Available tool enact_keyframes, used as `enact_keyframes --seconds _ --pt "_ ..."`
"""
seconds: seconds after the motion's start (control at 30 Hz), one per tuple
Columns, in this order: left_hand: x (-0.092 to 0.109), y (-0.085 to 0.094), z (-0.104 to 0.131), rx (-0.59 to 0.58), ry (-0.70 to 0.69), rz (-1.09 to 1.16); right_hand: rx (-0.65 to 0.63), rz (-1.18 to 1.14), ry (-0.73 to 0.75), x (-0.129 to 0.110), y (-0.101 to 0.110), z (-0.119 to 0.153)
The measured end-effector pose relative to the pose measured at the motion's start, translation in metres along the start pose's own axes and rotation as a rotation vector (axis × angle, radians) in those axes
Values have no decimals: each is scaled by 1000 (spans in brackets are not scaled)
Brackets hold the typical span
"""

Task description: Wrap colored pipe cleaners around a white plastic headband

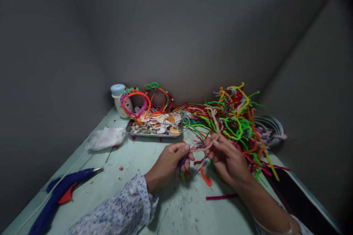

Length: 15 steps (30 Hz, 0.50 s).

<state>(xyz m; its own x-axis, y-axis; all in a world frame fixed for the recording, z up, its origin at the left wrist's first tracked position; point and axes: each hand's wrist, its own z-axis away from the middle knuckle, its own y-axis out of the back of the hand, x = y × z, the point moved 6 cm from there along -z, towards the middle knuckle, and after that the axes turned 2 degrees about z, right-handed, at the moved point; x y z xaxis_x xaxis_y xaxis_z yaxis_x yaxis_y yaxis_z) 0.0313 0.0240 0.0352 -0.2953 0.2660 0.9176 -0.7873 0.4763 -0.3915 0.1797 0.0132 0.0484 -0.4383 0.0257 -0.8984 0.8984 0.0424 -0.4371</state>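
Observation:
My left hand (172,163) is closed, thumb and fingers pinching a purple fuzzy pipe-cleaner piece (182,161) that the fingers partly hide. A pale pink pipe cleaner (214,117) runs through the pinched fingertips of my right hand (230,158). One end of it stretches left to the fingertips of my left hand; the other sticks up above my right hand. Whether it is wound onto the purple piece, I cannot tell. Under my hands a thin grey metal object shows in part. Beside it on the table lies a bent orange pipe-cleaner scrap (204,177).
A metal tray (154,135) of shells and small stones stands behind my hands, with colourful pipe-cleaner headbands (149,105) at its back. Right is a tangled pipe-cleaner pile (237,117) and a wire coil (278,132). Left are a blue glue gun (63,191), a plastic bag (107,138) and a bottle (121,104).

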Motion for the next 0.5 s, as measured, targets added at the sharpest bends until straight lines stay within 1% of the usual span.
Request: enact_keyframes --seconds 0.1,0.17,0.27,0.3,0.37,0.43,0.47,0.5 --pt "5 -3 3 -39 10 -21 31 1 36 0 3 -1" --pt "7 -5 3 -67 19 15 34 23 46 0 4 -2" --pt "7 -5 3 -91 46 122 34 152 70 -3 4 -1" --pt "7 -5 3 -87 65 169 39 233 99 -7 4 0" --pt "5 -3 2 -60 115 265 32 466 204 -17 1 2" --pt "3 -4 3 -36 170 349 -19 745 328 -26 -7 6" --pt "1 -5 3 -33 200 378 -60 860 355 -28 -12 7" --pt "-1 -6 4 -35 231 399 -92 917 342 -26 -15 8"
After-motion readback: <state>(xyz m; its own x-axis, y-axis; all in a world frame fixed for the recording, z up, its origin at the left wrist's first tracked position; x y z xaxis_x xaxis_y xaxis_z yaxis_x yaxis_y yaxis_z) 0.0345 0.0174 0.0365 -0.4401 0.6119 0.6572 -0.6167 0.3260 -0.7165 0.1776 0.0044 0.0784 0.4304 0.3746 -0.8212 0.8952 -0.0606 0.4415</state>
